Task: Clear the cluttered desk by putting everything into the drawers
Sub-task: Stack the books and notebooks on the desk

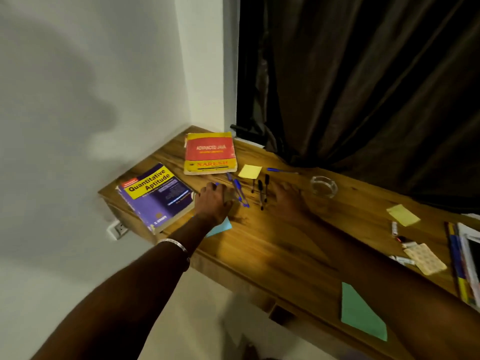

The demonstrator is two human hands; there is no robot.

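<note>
The wooden desk (285, 245) holds a purple "Quantitative Aptitude" book (155, 196) at its left end and a red and yellow "Advanced Java" book (210, 153) behind it. Two blue pens (237, 192) and several black pens (261, 190) lie between my hands. My left hand (214, 201) rests knuckles up beside the blue pens, its fingertips at a small blue object. Blur hides whether it grips anything. My right hand (288, 201) lies flat and blurred on the desk, right of the black pens, holding nothing.
Also on the desk: a yellow sticky note (250, 171), another blue pen (281, 170), a glass ashtray (324, 187), a light blue paper (220, 227), a green paper (361, 313), a blister pack (426, 258) and stacked books (465, 263). A dark curtain (363, 87) hangs behind.
</note>
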